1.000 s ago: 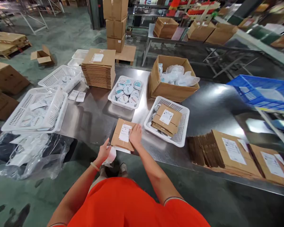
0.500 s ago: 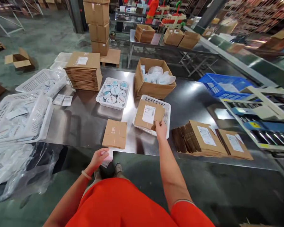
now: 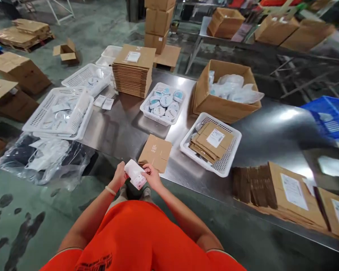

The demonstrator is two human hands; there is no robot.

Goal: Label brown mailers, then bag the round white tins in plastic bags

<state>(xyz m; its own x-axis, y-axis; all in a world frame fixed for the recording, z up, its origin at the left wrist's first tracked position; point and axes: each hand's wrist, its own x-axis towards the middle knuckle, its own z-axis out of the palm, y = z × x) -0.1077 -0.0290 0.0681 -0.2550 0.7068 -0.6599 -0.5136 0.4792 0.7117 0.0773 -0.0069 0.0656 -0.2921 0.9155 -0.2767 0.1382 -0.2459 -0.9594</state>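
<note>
My left hand [image 3: 119, 176] grips the left edge of a white printed label sheet [image 3: 135, 170] in front of the table's near edge. At its right edge, the fingers of my right hand [image 3: 153, 177] are pinched on the same sheet. Just behind the hands a flat cardboard mailer [image 3: 157, 152] lies on the metal table, its near left corner partly hidden by the sheet and my right hand. To the right stands a white basket [image 3: 228, 160] with several labelled cardboard mailers [image 3: 211, 139] in it.
Round white-and-blue tins fill another white basket [image 3: 144, 107]. Behind stand a stack of flat cardboard [image 3: 132, 79] and an open carton [image 3: 226, 109] of plastic-wrapped items. White baskets [image 3: 56, 113] sit at the left, labelled mailers [image 3: 293, 192] at the right.
My right hand has let go of the mailer, now in the white basket, and come over to the label sheet. The sheet is raised between both hands. The view has swung left.
</note>
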